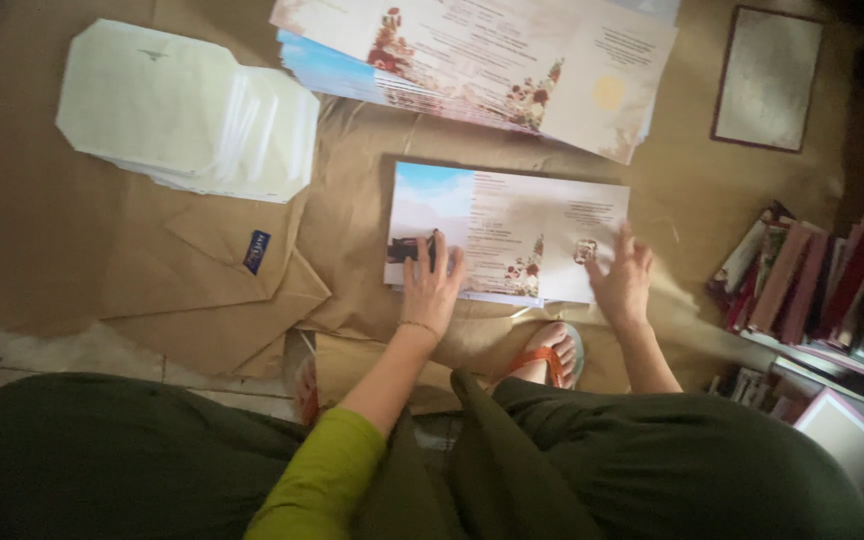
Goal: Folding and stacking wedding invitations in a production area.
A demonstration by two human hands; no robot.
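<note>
While brown wrapping paper (72, 250) lies creased across the floor, the left hand (432, 283) presses flat, fingers spread, on the near edge of a glossy printed sheet (512, 225). The right hand (624, 280) rests open on its right corner, gripping nothing. Bare paper surrounds the sheet; white envelopes (187, 110) sit well apart.

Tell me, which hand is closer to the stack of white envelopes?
Left. The left hand rests on the printed card, just right of the white envelope stack; the right hand lies farther right.
</note>
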